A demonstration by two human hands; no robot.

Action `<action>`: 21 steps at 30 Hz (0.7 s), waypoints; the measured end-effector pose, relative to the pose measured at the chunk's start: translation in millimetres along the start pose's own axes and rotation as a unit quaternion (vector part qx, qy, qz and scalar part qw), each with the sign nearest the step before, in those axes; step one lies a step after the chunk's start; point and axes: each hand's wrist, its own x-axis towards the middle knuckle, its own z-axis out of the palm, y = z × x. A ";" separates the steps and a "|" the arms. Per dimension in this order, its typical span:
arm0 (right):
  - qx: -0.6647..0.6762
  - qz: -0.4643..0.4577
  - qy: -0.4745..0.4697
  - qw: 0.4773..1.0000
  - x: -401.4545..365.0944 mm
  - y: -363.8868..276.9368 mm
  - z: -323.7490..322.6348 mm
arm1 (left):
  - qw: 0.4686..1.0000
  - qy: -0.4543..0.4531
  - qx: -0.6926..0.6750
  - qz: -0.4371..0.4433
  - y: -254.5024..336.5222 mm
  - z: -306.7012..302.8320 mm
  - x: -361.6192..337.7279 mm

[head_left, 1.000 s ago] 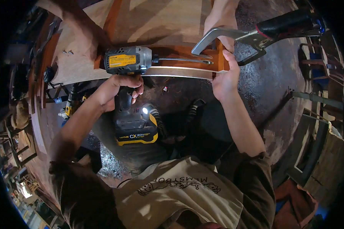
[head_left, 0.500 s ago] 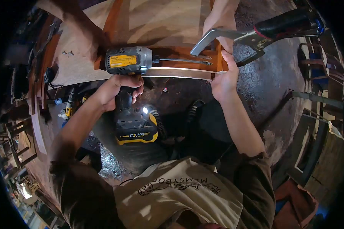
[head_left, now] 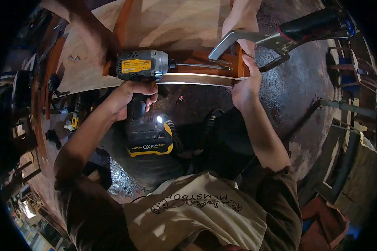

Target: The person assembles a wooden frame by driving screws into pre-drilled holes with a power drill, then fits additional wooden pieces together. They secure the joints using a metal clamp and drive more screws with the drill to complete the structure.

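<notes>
A yellow, black and grey cordless impact driver [head_left: 140,65] lies sideways across the work, gripped at its handle by my left hand [head_left: 132,98]. Its long bit [head_left: 197,65] points right, along the inside of a reddish-brown wooden rail [head_left: 188,56], the tip near the rail's right end. My right hand [head_left: 246,85] wraps around the right corner of that wooden frame, thumb on the end piece. A metal locking clamp [head_left: 228,42] has one jaw over the rail near this corner. Another person's hands hold the frame, one at the left [head_left: 98,50] and one beside the clamp [head_left: 242,27].
A pale plywood panel [head_left: 176,25] extends beyond the rail. Two small screws [head_left: 74,57] lie on it at left. The clamp's dark handle [head_left: 316,25] juts to the upper right. Another yellow-and-black power tool [head_left: 74,120] sits at the left, and a dark frame [head_left: 339,163] stands at right.
The driver has tilted very slightly, with its bit still along the rail. Both my hands keep their grip, and the clamp stays in place.
</notes>
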 end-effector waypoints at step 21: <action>0.009 0.012 0.026 1.000 8.6 7.0 -2.9 | 1.000 0.022 -0.007 -0.004 -1.7 0.6 2.8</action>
